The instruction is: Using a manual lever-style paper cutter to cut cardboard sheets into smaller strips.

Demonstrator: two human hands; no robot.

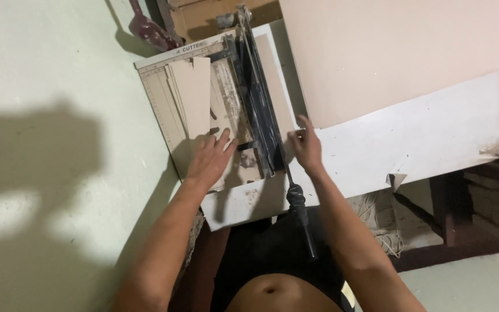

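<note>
A paper cutter (163, 107) with a pale gridded base lies on a white table (434, 138). A stack of beige card sheets (194, 95) rests on its base. My left hand (210, 159) lies flat with fingers spread on the near end of the sheets. To the right of the dark blade arm (261, 104) is my right hand (306, 147), fingers pinched at something thin that I cannot make out. The cutter's black handle (301, 216) sticks out past the table's near edge toward my body.
A large beige sheet (399, 52) covers the table's far right part. Pale wall (41, 86) lies to the left, with a dark red object (148, 29) near the top. Under the table are dark wooden legs (449, 214) and tangled string (379, 216).
</note>
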